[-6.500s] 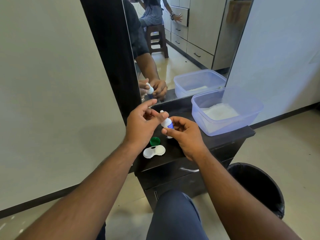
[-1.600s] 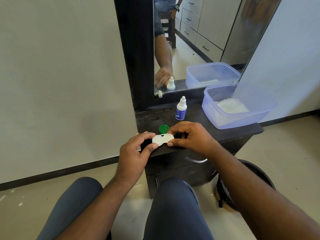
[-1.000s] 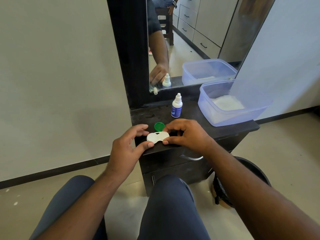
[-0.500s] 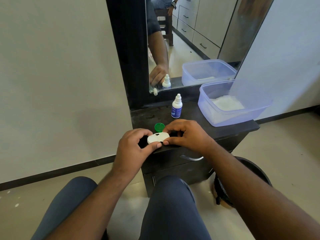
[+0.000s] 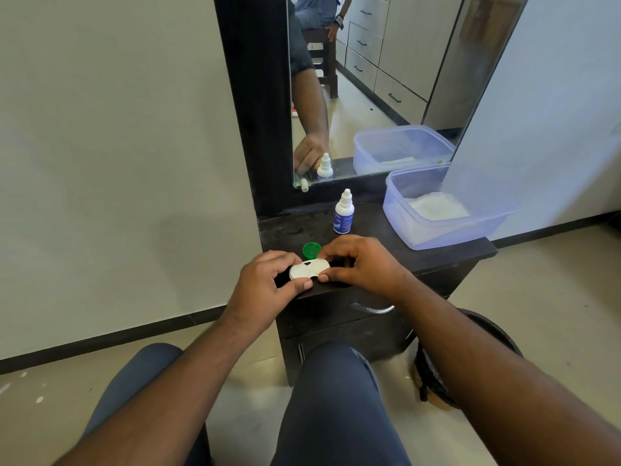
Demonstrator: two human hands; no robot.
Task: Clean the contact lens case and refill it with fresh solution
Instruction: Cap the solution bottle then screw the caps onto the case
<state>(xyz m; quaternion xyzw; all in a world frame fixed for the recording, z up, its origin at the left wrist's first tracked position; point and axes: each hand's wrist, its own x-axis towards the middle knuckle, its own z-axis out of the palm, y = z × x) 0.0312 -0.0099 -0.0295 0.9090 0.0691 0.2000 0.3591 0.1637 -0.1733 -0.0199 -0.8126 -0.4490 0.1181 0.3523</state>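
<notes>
White double-well plastic contact lens case (image 5: 309, 269): at the bench's (image 5: 437, 258) front edge, now pinched from both ends. Left hand (image 5: 265, 290) has closed over its left well since a moment ago; right hand (image 5: 361, 264) grips the right end. Loose green round cap (image 5: 311, 250) just behind; white dropper bottle of solution (image 5: 343, 218) set down upright towards the back edge. Judgement: capping or opening under way.

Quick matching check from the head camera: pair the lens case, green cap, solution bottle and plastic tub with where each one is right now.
Things:
1. lens case
2. green cap
3. solution bottle
4. plastic tub

Places:
A. standing upright near the mirror
B. at the right end of the cabinet top
C. held between both hands at the front edge
D. lying just behind the case

Pairs: 1-C, 2-D, 3-A, 4-B
</notes>
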